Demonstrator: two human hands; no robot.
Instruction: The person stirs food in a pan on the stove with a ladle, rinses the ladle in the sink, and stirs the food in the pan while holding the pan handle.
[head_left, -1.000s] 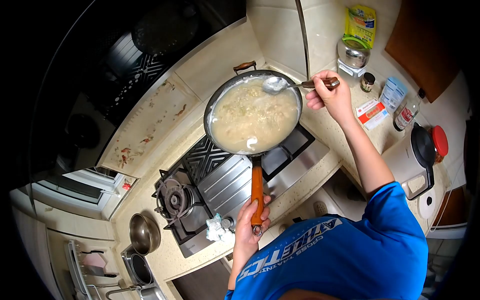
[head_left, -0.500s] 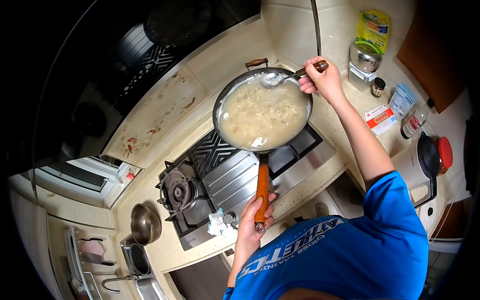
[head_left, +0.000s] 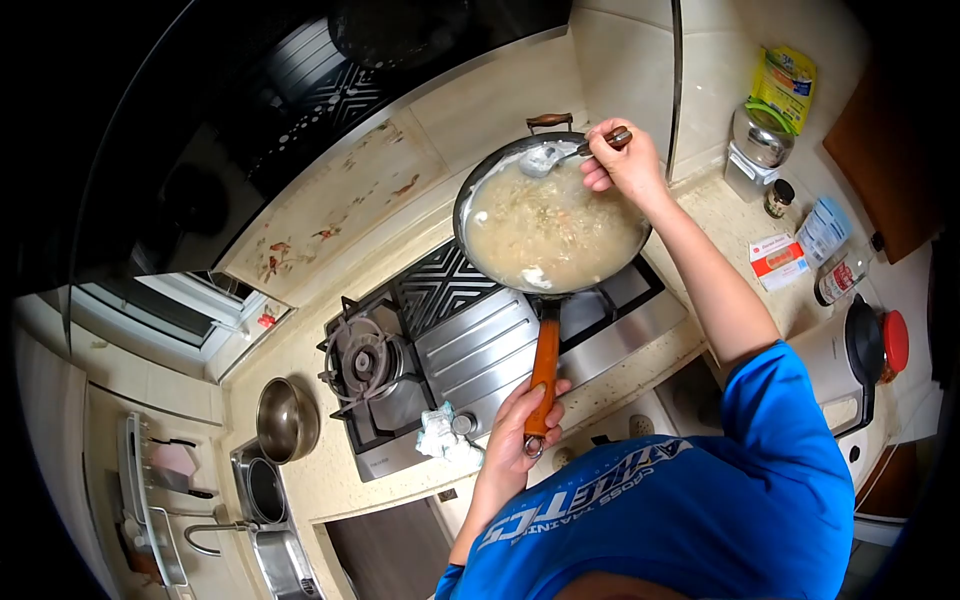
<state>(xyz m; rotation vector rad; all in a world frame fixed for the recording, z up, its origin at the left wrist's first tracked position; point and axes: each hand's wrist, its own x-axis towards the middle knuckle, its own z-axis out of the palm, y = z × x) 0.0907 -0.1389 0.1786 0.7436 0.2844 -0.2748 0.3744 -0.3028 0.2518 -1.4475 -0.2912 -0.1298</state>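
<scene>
A wide wok [head_left: 459, 225] sits over the right burner, full of a cloudy, pale soup [head_left: 555, 225] with bits in it. My left hand [head_left: 520, 420] is closed around the lower end of the wok's orange-brown wooden handle [head_left: 545, 365]. Above the wok's far right side, my right hand [head_left: 628, 168] grips the dark wooden handle of a metal ladle [head_left: 540, 160]. The ladle's bowl rests by the far inner wall, with whitish stuff on it. A small wooden grip [head_left: 549, 120] sticks up from the wok's far rim.
The left burner [head_left: 362, 360] is bare beside a crumpled cloth [head_left: 442, 435]. A metal bowl [head_left: 288, 420] stands near the sink [head_left: 285, 560]. On the right counter are a small jar [head_left: 779, 198], a red-and-white box [head_left: 778, 262], a bottle [head_left: 838, 278] and a white appliance [head_left: 815, 340]. A range hood [head_left: 300, 120] overhangs.
The view has shifted, so the scene sits further right. My right hand has moved the ladle slightly left along the wok's far side. My left hand keeps its hold on the handle.
</scene>
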